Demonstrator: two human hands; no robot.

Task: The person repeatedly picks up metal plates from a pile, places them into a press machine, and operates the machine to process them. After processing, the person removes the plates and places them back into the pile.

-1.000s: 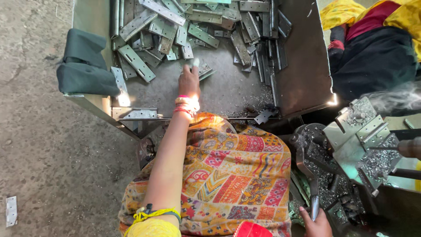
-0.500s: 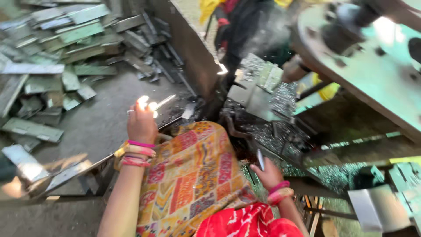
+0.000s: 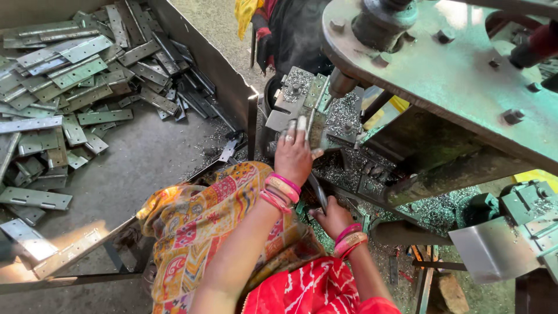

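My left hand (image 3: 293,154) rests against the grey die block (image 3: 293,99) of a press, fingers closed on a flat metal hinge plate (image 3: 315,132) held upright at the block. My right hand (image 3: 332,216) sits lower, just below the left wrist, gripping a thin metal rod (image 3: 318,191) that points up toward the die. Both wrists carry pink and red bangles. A patterned orange cloth (image 3: 203,227) covers my lap under the left arm.
A big metal tray (image 3: 232,87) on the left holds several loose hinge plates (image 3: 81,70). The heavy press frame (image 3: 453,75) overhangs the right. Metal shavings (image 3: 349,113) lie around the die. Another person in dark clothes (image 3: 290,35) sits beyond it.
My left hand has come away from the tray with a plate and moved right to the die block. The view has swung right; my right hand still holds the rod.
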